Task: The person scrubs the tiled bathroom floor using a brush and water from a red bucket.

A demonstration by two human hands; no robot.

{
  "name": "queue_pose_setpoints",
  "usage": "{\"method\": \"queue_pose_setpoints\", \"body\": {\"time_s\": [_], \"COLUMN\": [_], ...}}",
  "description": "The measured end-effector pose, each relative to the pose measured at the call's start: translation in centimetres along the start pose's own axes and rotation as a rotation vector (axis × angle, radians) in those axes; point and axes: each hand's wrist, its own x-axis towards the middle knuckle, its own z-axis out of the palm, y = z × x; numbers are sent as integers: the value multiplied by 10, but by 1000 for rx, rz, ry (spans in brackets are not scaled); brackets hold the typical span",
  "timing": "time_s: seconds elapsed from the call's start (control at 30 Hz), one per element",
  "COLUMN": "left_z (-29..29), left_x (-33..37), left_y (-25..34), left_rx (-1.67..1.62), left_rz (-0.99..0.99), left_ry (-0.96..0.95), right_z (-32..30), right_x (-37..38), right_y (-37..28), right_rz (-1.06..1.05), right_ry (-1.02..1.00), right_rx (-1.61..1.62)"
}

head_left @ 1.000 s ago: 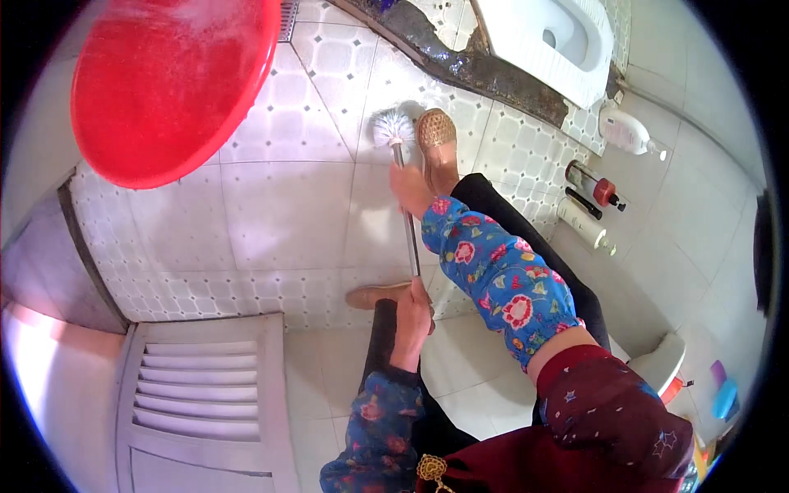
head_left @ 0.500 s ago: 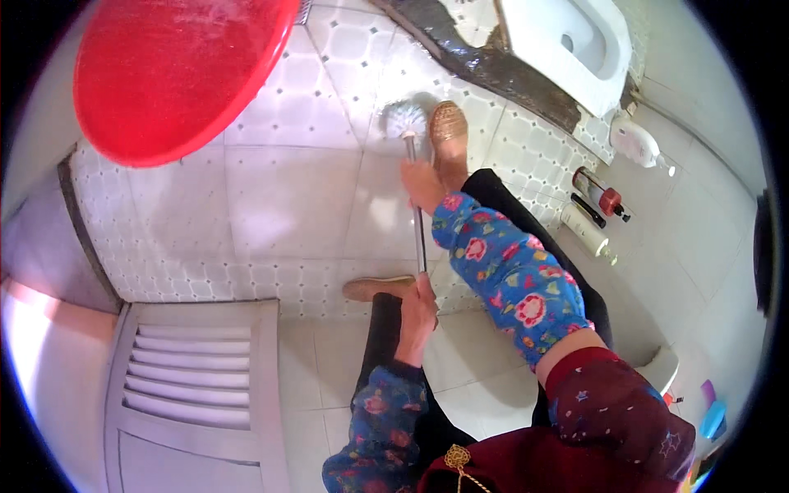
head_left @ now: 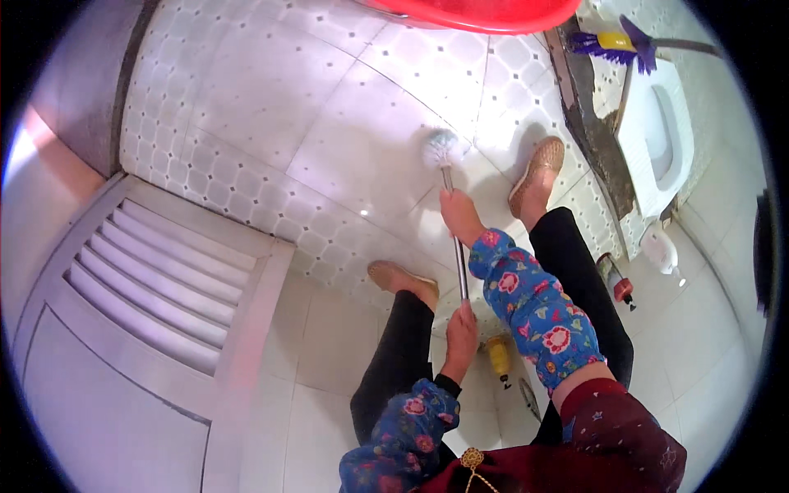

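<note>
White-bristled brush point(head_left: 441, 149) pressed on floor tile point(head_left: 271, 90), just left of sandal point(head_left: 538, 167). Mid-scrub, probably; right hand point(head_left: 459, 214) and left hand point(head_left: 461, 331) wrapped tight round handle. Next stroke needs downward pressure.

The scrubbing brush point(head_left: 450, 215) has a round white bristle head and a long, straight metal handle. It stands steeply tilted, its head pressed against the pale tiled floor point(head_left: 271, 90).

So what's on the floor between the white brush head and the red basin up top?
In the head view, nothing: only bare patterned white floor tile lies between the brush head and the red basin.
</note>
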Motion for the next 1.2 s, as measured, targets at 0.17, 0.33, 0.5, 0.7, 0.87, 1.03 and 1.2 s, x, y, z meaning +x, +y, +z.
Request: {"method": "queue_pose_setpoints", "body": {"time_s": [0.17,0.33,0.5,0.7,0.87,1.03,1.2], "left_z": [-2,-78,-109,-93,-106,-68,-69], "left_x": [50,80,158,162,182,72,17], "left_y": [80,49,-62,-66,-67,12,44], "left_rx": [-237,-563,-394,-1169,-1007,-857,-802], "left_rz": [420,-122,295,-1,152,-99,16], "left_ry": [-22,-591,-1178,-1661,-1605,-262,-150], "right_z": [-19,-46,-136,-407,-553,-603,-537], "right_x": [80,29,-84,-152,-210,-202,-230], "right_y": [-95,-143,-192,-265,-366,-420,-457], "right_rz": [-1032,-331,-988,-1142,-1479,-771,-506], "right_ry": [246,-407,112,707,1165,889,799], "right_rx": [-704,-353,-313,-261,-808,-1107,-755]}}
